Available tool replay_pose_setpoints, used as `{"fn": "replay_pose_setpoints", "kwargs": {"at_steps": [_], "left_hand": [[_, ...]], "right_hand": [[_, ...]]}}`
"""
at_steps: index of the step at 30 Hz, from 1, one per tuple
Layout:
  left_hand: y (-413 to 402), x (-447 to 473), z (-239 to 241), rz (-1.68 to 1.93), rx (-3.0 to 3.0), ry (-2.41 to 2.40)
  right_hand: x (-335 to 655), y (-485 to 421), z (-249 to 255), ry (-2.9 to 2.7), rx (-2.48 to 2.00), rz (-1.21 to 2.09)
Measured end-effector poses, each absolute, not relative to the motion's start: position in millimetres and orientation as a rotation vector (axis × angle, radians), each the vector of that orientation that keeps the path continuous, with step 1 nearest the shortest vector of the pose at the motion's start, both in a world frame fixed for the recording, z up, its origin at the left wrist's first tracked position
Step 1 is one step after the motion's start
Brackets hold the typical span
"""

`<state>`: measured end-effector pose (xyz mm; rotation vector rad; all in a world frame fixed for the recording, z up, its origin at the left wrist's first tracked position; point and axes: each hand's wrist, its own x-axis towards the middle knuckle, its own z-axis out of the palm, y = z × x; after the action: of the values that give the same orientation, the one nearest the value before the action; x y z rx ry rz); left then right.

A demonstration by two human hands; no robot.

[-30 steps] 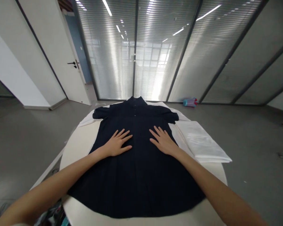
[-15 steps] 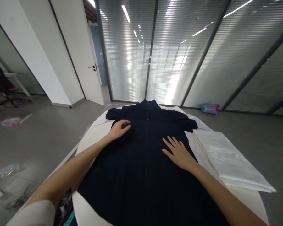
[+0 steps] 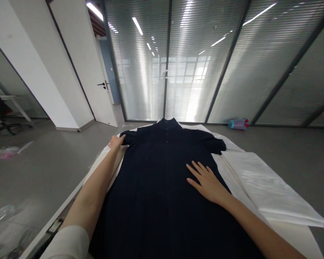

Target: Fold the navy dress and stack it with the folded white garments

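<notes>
A dark navy short-sleeved shirt (image 3: 162,187) lies spread front up, its buttoned collar (image 3: 169,124) at the far end and both sleeves out to the sides. At the left sleeve (image 3: 130,137), my left hand (image 3: 116,141) pinches the cuff edge; the fingers are partly hidden there. My right hand (image 3: 206,181) rests palm down on the right half of the shirt, fingers spread. White cloth (image 3: 233,172) shows from under the shirt along the right side.
A folded white cloth (image 3: 270,190) hangs over the right edge of the white table (image 3: 294,233). Beyond are a glass partition (image 3: 194,90), an open door (image 3: 97,82) and a blue-and-red bundle (image 3: 238,124) on the floor. Clear plastic (image 3: 2,214) lies at left.
My left hand has moved from above the shirt's chest out to the left sleeve and taken hold of its edge. The right hand stays flat in place. The view has tilted slightly up.
</notes>
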<state>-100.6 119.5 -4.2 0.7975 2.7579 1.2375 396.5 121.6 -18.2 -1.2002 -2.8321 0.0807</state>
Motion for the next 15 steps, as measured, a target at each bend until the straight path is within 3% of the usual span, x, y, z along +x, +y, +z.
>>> {"fn": "replay_pose_setpoints", "kwargs": {"at_steps": [5, 11, 13, 15], "left_hand": [[137, -107, 5, 1.546, 0.723, 2.621], [163, -55, 34, 1.818, 1.179, 2.404], [164, -25, 36, 1.593, 1.677, 2.269], [161, 2, 35, 1.121, 2.089, 2.079]], "right_hand": [[398, 122, -18, -2.844, -1.201, 0.12], [399, 124, -19, -2.832, -1.192, 0.14], [399, 124, -19, -2.837, -1.179, 0.143], [400, 124, -19, -2.853, -1.173, 0.146]]}}
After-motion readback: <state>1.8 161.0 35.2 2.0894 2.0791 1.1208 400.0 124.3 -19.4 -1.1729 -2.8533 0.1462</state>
